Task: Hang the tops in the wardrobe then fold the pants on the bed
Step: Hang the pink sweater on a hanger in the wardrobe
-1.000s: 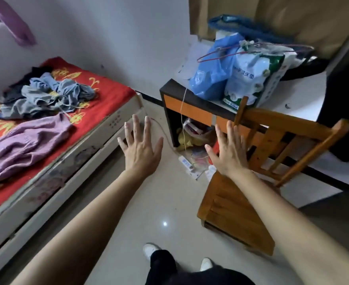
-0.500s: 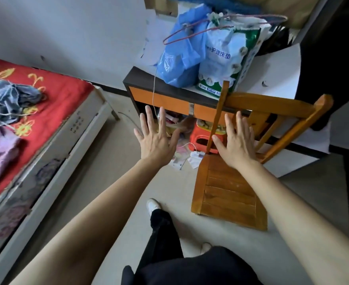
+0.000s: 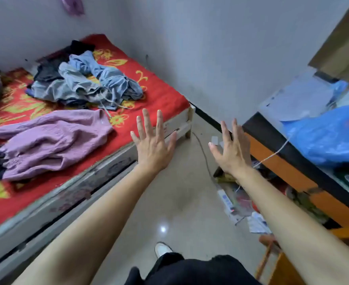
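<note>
While both arms reach out above the floor [image 3: 175, 202], the left grip [image 3: 152, 150] and right grip [image 3: 232, 155] are spread, fingers straight, holding nothing. A purple garment [image 3: 52, 145] lies on the bed [image 3: 165, 95] left of the left grip. A heap of blue-grey clothes [image 3: 91, 85] lies beyond it.

1. Your left hand [image 3: 152, 149] and right hand [image 3: 232, 155] are bare.
2. Your fingernails [image 3: 210, 144] look short and plain, as far as the blur lets you tell.
3. Your left forearm [image 3: 107, 212] and right forearm [image 3: 282, 212] are bare along all the length that shows, down to the lower edge of the view.
4. You wear black trousers [image 3: 190, 270] of plain dark cloth with soft folds and an uneven upper outline.
5. Past one trouser leg you can see a white shoe [image 3: 162, 248]. Only its rounded toe shows, plain and unmarked.
</note>
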